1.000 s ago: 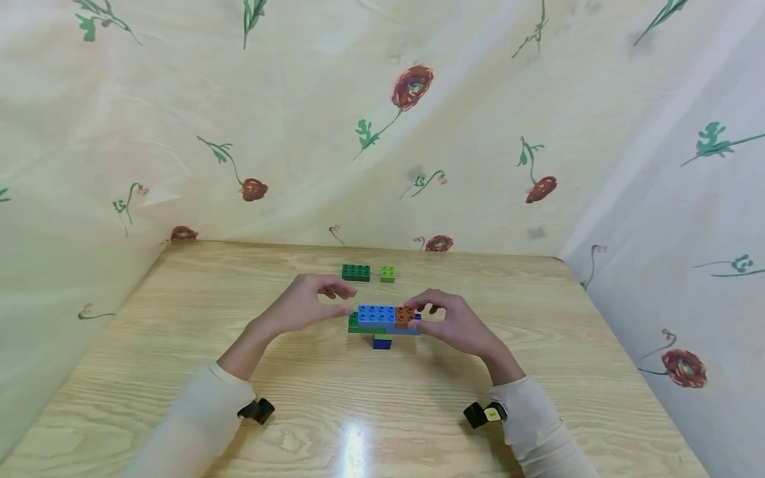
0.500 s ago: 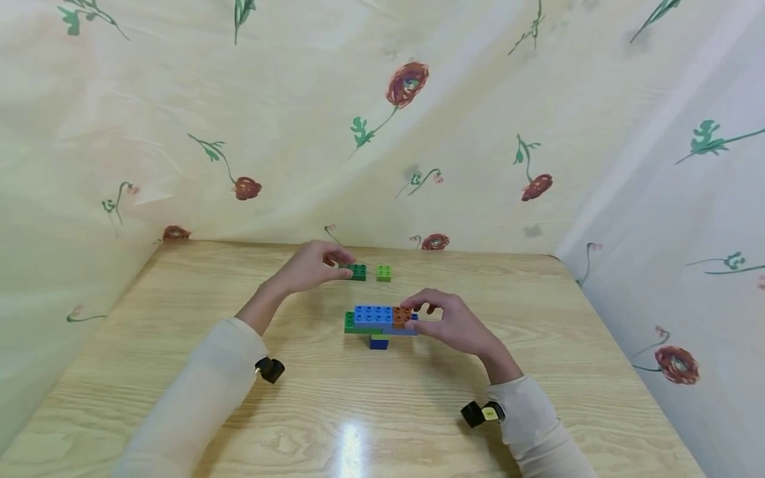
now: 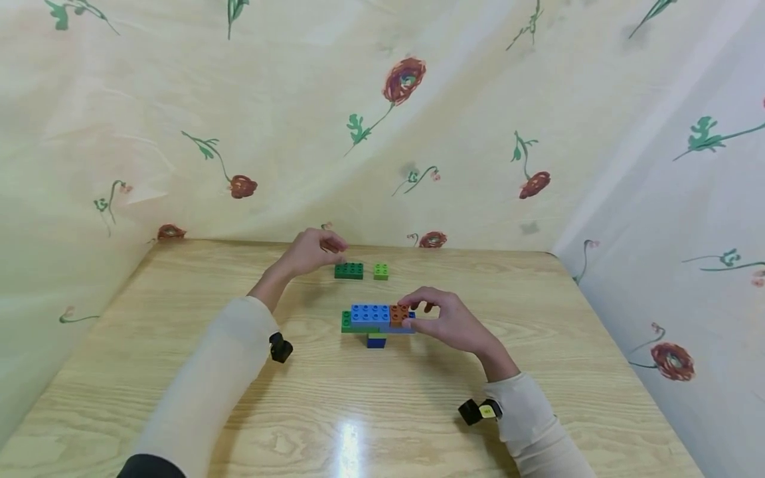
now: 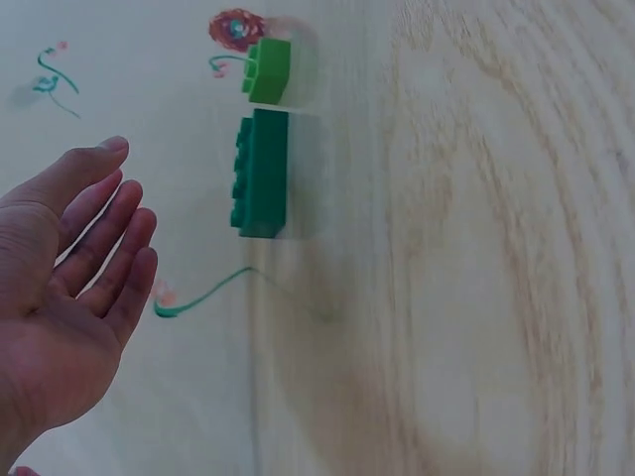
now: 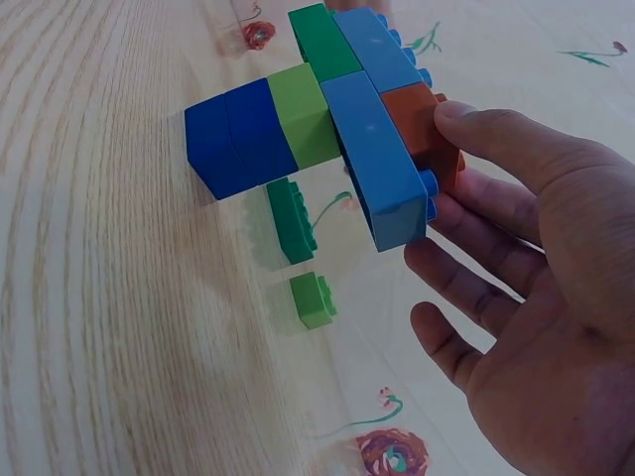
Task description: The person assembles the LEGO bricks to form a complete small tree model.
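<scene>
My left hand [image 3: 313, 252] hovers just behind and over the left end of a dark green building brick [image 3: 349, 271], fingers loosely bent with nothing in them. In the left wrist view that brick lies apart from the fingertips. My right hand [image 3: 445, 322] pinches a brown-orange brick [image 5: 422, 129] between thumb and fingers. This small brick sits on top of a T-shaped brick build, beside a long light-blue brick [image 3: 370, 315]. Below them run a green brick [image 3: 346, 322] and another light-blue brick [image 5: 372, 159]. A lime brick [image 5: 303, 114] and dark blue bricks [image 5: 238, 139] form the stem.
A small lime-green brick [image 3: 380, 271] lies to the right of the dark green one, near the back of the wooden table [image 3: 335, 405]. Flower-patterned cloth [image 3: 299, 133] hangs behind the table and along its sides.
My left hand has left the build's left side, reached forward to the dark green brick, then risen slightly back from it. The right hand keeps its pinch on the brown-orange brick.
</scene>
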Tool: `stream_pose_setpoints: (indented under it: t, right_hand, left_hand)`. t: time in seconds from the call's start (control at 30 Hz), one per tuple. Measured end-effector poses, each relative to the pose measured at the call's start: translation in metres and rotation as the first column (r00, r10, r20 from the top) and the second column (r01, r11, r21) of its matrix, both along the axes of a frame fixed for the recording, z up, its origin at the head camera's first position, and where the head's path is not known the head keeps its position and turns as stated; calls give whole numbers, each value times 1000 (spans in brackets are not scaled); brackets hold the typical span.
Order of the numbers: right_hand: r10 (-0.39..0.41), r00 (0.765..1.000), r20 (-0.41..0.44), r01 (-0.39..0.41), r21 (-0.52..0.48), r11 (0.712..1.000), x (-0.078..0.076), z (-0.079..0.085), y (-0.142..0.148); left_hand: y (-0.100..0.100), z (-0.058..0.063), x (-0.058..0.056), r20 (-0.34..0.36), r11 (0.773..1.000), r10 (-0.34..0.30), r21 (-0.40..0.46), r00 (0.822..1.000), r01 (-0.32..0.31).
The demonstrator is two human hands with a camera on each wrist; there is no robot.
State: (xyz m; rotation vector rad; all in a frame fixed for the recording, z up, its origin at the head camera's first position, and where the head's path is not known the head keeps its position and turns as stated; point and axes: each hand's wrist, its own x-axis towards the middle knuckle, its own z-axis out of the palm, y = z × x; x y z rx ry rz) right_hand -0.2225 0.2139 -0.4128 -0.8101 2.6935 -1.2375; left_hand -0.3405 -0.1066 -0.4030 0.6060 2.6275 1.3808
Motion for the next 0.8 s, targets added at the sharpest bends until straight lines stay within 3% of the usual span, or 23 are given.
stream_pose_setpoints:
  t: [0.23,0.47,0.8]
  right_hand:
    - [-1,1000,5,1,4,1000,0,-1,1]
    - [-5,1000,4,5,4,1000,0,-1,1]
    - [-9,1000,0,9,13,1000,1,0,0]
  left_hand:
    - [1,-20,-13,75,1000,20,-22,997,-18]
    - [-1,-36,-18,132,998,48,-50,990,-42]
    - [-3,-49,-19,133,997,61,-61,989,-53]
